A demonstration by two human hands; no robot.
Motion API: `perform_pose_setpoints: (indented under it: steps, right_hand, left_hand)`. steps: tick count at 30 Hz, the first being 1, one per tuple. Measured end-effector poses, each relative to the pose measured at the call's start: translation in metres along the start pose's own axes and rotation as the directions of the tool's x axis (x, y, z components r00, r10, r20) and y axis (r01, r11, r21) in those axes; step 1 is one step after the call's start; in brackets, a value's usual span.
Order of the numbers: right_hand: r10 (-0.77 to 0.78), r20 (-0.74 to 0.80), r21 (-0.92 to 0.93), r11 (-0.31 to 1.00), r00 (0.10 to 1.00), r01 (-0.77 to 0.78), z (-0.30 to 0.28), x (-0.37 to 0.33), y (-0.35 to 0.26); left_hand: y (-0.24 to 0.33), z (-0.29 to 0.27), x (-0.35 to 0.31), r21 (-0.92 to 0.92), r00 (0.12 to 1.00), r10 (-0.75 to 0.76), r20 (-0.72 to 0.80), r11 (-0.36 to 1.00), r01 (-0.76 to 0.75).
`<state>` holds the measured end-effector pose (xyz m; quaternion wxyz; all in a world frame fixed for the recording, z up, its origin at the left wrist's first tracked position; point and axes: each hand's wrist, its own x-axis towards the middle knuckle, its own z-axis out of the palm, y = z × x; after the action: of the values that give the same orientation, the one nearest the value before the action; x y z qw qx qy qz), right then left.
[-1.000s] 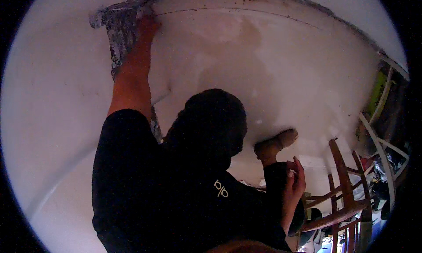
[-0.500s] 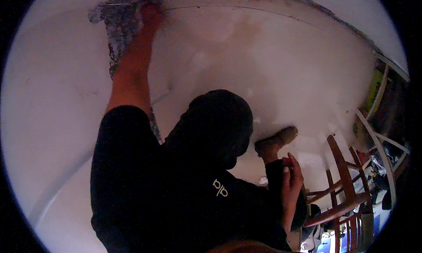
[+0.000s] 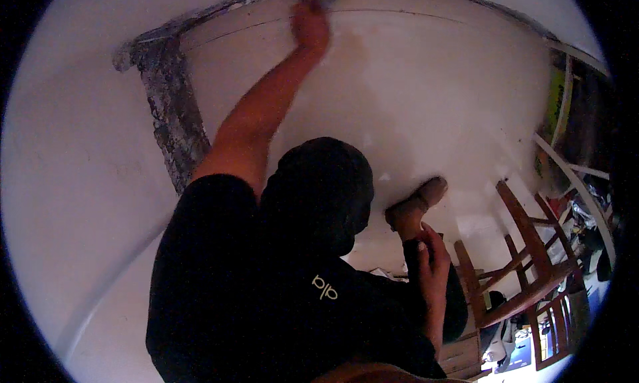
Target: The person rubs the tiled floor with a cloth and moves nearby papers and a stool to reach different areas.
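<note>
A person in a black shirt, seen from above, stretches the left hand high to the top of a white wall, pressing where a rough grey stripped band runs along the top edge and down the left side. Whether its fingers grip a tool cannot be told. The right hand hangs by the hip, fingers loose and empty, seemingly for balance, above a shoe and beside a wooden chair.
</note>
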<state>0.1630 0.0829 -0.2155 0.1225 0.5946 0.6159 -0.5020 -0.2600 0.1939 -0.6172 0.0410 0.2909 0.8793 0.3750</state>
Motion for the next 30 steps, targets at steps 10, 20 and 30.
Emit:
perform_pose_setpoints:
  steps: [10, 20, 30]
  right_hand:
    - [-0.159, 0.005, -0.089, 0.983, 0.987, 0.159, -0.009, -0.013, -0.011]
    - [-0.159, 0.092, -0.075, 0.983, 0.983, 0.166, -0.011, -0.018, -0.008]
    - [-0.247, 0.128, -0.248, 0.930, 0.960, 0.272, -0.017, -0.022, -0.021]
  left_hand:
    - [0.101, 0.070, -0.007, -0.016, 0.761, 0.458, 0.460, 0.861, -0.508]
    - [-0.092, -0.083, 0.057, 0.841, 0.955, 0.050, 0.293, 0.462, -0.282]
    - [0.087, 0.074, 0.047, 0.515, 0.686, 0.255, 0.682, 0.498, -0.698]
